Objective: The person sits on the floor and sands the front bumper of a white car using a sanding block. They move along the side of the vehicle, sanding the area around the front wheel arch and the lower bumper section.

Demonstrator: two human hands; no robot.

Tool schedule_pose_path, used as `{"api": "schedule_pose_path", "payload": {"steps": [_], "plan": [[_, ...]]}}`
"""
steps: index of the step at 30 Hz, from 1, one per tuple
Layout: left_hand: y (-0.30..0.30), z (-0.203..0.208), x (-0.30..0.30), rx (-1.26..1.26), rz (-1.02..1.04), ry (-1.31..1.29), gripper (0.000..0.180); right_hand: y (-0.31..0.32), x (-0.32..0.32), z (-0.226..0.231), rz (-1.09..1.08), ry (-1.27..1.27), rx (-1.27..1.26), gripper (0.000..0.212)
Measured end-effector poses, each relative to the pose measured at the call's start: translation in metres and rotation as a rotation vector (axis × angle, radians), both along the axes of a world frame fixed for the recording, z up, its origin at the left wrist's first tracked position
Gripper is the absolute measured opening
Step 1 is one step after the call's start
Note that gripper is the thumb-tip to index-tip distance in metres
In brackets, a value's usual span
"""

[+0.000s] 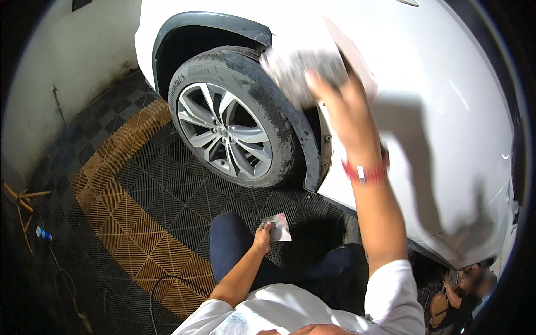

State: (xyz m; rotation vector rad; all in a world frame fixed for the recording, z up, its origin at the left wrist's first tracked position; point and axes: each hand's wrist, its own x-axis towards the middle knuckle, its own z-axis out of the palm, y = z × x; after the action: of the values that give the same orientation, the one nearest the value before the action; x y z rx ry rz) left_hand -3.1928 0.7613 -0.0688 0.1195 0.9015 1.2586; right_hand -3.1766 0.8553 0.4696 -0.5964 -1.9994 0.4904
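Note:
My right hand (pixel 347 109) is raised to the white car's side panel (pixel 441 117), its fingers closed around a grey-white sheet or pad (pixel 304 72). Motion smears that piece, so its kind is unclear, and whether it touches the panel I cannot tell. Beside it a beige-pink patch (pixel 353 53) shows on the paint. Lower down, over my lap, my left hand (pixel 261 239) pinches a small square whitish sheet (pixel 282 228) with grey and reddish marks. Just left of my right hand are the dark wheel-arch trim (pixel 310 162) and the wheel (pixel 224 132).
Black and orange-tan grid tiles (pixel 134 223) cover the floor. A dark hose (pixel 153 296) curves near my left side. At far left stand a yellowish stand (pixel 25 196) and a blue can (pixel 43 233). Another person (pixel 463 296) sits at lower right beside the car.

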Motion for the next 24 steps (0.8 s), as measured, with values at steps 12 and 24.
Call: {"api": "schedule_pose_path", "payload": {"steps": [12, 24], "plan": [[-0.031, 0.185, 0.001, 0.413, -0.073, 0.637, 0.052, -0.135, 0.165, -0.271, -0.347, -0.7, 0.009, 0.045], [-0.016, 0.179, 0.028, 0.256, 0.092, 0.146, 0.032, -0.166, 0.202, -0.26, -0.024, -0.421, -0.084, 0.065]]}}
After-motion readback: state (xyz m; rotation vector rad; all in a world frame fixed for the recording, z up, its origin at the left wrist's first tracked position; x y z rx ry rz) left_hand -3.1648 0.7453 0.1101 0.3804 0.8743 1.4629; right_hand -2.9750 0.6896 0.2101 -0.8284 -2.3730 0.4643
